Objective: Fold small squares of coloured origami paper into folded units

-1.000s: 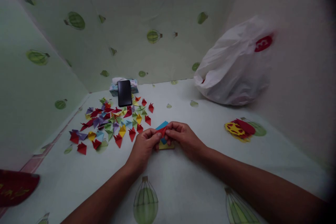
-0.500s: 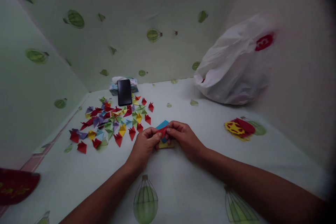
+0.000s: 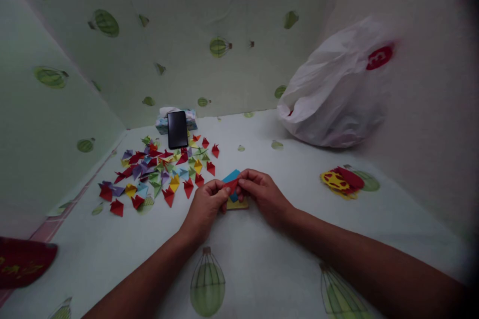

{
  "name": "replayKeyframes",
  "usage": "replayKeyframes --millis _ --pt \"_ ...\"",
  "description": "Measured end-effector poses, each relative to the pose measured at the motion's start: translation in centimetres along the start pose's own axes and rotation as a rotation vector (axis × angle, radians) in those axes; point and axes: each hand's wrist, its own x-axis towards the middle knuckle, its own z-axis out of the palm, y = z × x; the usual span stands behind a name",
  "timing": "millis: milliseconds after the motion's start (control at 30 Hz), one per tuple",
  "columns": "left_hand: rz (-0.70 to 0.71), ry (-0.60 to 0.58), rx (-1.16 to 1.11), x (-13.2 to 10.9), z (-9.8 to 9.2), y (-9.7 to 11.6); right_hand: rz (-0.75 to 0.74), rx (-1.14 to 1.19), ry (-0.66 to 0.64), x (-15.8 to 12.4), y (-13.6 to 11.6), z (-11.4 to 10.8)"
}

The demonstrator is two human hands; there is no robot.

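Note:
Between my two hands is a small folded piece of red paper (image 3: 232, 185), pinched from both sides. My left hand (image 3: 208, 203) is closed on its left end, thumb on top. On the other end, my right hand (image 3: 262, 192) grips with thumb and forefinger. Beneath the red paper lie blue paper squares (image 3: 231, 176) and a yellow stack (image 3: 238, 205), partly hidden by my fingers. To the left, many small origami cranes (image 3: 169, 196) in red, yellow, green, purple and blue are spread over the table.
A black phone (image 3: 177, 130) leans on a tissue box (image 3: 161, 124) behind the cranes. At the back right stands a white plastic bag (image 3: 329, 94). Red and yellow cut-out pieces (image 3: 341, 182) lie on the right. A dark red object (image 3: 26, 262) is at the left edge.
My right fingers have shifted slightly at the red paper, and more of its right end shows. Both hands keep their hold; the view has tilted a little.

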Motion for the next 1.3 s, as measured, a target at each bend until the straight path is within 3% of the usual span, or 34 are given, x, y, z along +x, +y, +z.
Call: replayKeyframes --millis 133,400,700,1000,1300 --pt "0.025 0.011 0.013 0.1 0.0 0.1 0.023 0.002 -0.022 0.0 0.1 0.1" --pt "0.196 0.056 0.266 -0.2 0.0 0.0 0.077 -0.049 0.001 -0.2 0.2 0.5" --pt "0.139 0.048 0.199 -0.1 -0.1 0.6 -0.001 -0.034 -0.017 -0.4 0.3 0.2" --pt "0.166 0.052 0.202 0.1 -0.1 0.2 0.093 -0.018 -0.028 -0.2 0.4 0.5" --pt "0.080 0.030 0.060 0.0 0.0 0.1 0.099 0.028 -0.060 -0.3 0.9 0.4"
